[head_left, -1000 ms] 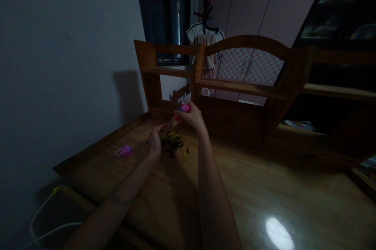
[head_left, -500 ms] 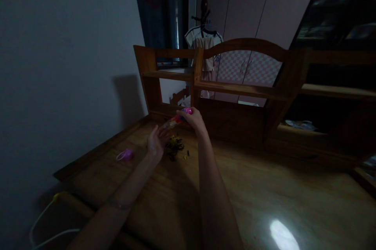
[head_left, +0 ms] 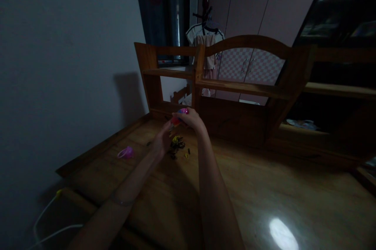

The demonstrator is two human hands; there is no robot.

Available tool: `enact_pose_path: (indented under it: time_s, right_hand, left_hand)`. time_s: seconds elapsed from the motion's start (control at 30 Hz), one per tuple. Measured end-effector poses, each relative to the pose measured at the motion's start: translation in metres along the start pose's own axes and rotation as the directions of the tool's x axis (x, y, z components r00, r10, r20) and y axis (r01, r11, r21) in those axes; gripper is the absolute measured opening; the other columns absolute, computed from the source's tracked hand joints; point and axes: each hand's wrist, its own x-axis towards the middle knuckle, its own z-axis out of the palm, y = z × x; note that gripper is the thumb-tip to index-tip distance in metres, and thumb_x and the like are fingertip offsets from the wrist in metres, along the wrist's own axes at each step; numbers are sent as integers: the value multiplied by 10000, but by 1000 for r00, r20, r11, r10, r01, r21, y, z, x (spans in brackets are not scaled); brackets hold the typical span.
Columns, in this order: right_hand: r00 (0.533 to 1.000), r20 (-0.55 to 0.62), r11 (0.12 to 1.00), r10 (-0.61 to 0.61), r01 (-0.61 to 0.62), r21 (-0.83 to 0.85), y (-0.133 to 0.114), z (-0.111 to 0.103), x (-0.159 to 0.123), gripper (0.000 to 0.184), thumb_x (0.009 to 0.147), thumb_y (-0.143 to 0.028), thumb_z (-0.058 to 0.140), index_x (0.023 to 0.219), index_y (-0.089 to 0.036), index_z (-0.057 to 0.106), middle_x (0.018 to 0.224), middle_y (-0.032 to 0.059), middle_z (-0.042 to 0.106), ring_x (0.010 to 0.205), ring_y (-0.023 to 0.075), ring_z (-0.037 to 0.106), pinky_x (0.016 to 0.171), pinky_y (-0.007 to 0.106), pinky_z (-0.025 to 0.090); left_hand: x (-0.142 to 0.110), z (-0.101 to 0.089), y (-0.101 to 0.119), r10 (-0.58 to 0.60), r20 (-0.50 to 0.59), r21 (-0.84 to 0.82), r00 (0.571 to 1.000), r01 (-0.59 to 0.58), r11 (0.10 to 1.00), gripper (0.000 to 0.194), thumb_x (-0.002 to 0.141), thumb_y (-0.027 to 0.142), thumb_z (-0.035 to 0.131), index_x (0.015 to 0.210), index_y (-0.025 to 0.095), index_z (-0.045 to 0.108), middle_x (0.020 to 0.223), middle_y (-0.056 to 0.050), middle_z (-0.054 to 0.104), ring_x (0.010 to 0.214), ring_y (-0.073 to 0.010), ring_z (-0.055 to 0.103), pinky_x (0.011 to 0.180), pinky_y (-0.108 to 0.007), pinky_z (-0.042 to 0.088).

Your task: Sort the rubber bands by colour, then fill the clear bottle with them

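Note:
A small clear plastic bottle (head_left: 175,121) with a pink end and red and blue colouring is held tilted above the desk. My right hand (head_left: 192,118) is closed around its upper, pink end. My left hand (head_left: 161,141) is at the lower end, its fingers around it and hiding most of that end. Beneath the hands lies a loose heap of black and yellow bands (head_left: 177,142), like small hair ties, with a few strays beside it. To the left, a purple-pink cap with a loop (head_left: 127,152) lies on the desk.
The wooden desk (head_left: 264,179) has a shelf unit (head_left: 243,88) along its back. A wall (head_left: 73,66) stands at left. A white cable (head_left: 44,212) hangs near the front left corner. Some crumpled plastic (head_left: 302,124) sits in the right shelf.
My left hand has moved up and right, its fingers closing in on the bottle's lower end. The bottle and my right hand have shifted slightly left.

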Motion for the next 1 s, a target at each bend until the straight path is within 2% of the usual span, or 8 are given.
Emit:
enact_pose_path:
  time_s: [0.1,0.27,0.5,0.63,0.77,0.87,1.0]
  right_hand:
    - [1000,-16,1000,15,-14,24,2,-3,3,524,607,-572,715,954,-186,642,837,59,663,699,192,629,588,310,530]
    - [992,-90,996,-86,87,0,-5,-7,-3,485,615,-586,697,896,-195,639,840,52,656,775,206,628,693,336,522]
    - [976,-138,979,-168,149,-137,-23,-5,-17,486,652,-617,665,936,-228,606,891,61,648,854,243,621,784,412,500]
    - [966,-157,966,-206,175,-190,-27,-2,-20,474,682,-608,658,980,-248,582,919,67,642,900,274,614,817,451,482]
    - [958,-150,953,-243,207,-221,-28,0,-22,478,703,-609,652,1012,-255,563,933,73,649,903,288,615,801,449,476]
    - [957,-131,939,-260,219,-267,-28,1,-24,474,708,-595,662,1033,-266,555,957,69,653,914,294,616,798,442,469]
    - [952,-92,909,-293,247,-336,-29,2,-27,458,727,-589,655,1057,-292,544,968,49,656,916,295,623,792,426,466]
  left_hand:
    - [0,2,-2,5,54,45,999,-7,999,357,805,154,630,1144,263,645,1167,-50,672,1199,-235,553,969,-384,465]
    - [4,1,-1,-14,66,49,998,11,999,298,816,213,628,1111,246,655,1201,-57,653,1203,-259,545,951,-415,474]
    - [14,-13,-5,-28,-4,-67,1000,28,997,220,857,235,586,1064,263,657,1089,-51,696,1125,-240,604,930,-410,491]
    - [19,-21,-8,2,-17,-57,1000,-3,998,202,866,223,585,1050,249,665,1074,-50,700,1078,-216,632,881,-338,527]
    - [17,-15,-8,24,-27,-117,999,-28,993,270,879,160,569,1128,235,642,1100,-47,697,1040,-196,654,855,-287,552]
    - [12,-10,-7,25,-53,-169,998,-33,985,329,897,156,553,1213,237,599,1152,-50,681,1077,-193,643,897,-283,543]
    - [9,-8,-6,41,-87,-159,995,-55,986,349,920,144,519,1256,221,573,1155,-52,679,1093,-175,633,941,-272,519]
